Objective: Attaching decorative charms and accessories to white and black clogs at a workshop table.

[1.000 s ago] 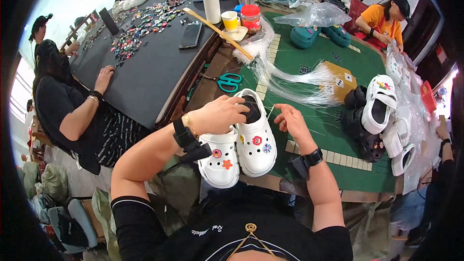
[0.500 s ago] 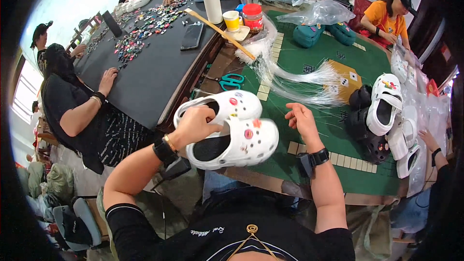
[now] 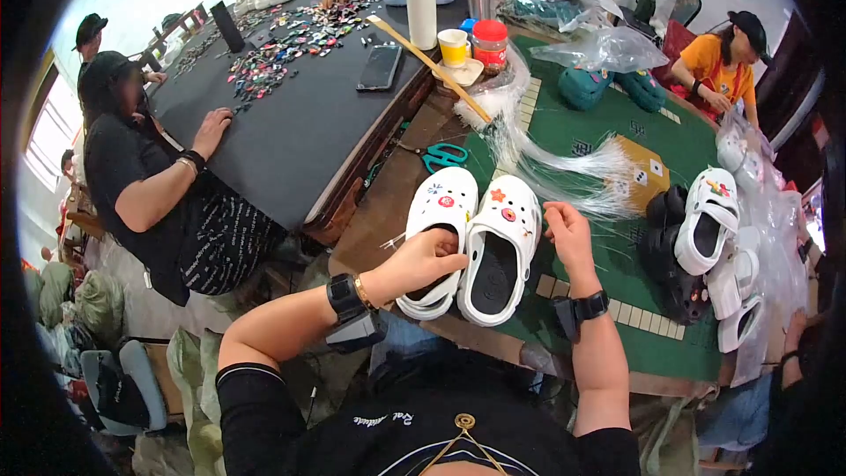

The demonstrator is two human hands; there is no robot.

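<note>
Left hand (image 3: 427, 257) gripping white clogs (image 3: 471, 242) — table edge (image 3: 388, 211), right hand (image 3: 568, 234) beside

I see my left hand (image 3: 423, 260) gripping the left white clog (image 3: 438, 234) near the green mat's (image 3: 617, 132) front-left corner; my right hand (image 3: 568, 238) touches the right white clog (image 3: 500, 247) beside it.

The pair of clogs (image 3: 471, 242) at the centre is white with black insides, their toes dotted with red, orange and blue charms. They lie on a green mat (image 3: 599, 128) edged in cream tiles, with teal-handled scissors (image 3: 443, 157) at 11 o'clock and a black tabletop (image 3: 291, 123) strewn with many-coloured charms beyond. At 3 o'clock sit black and white clogs (image 3: 701, 234).
</note>
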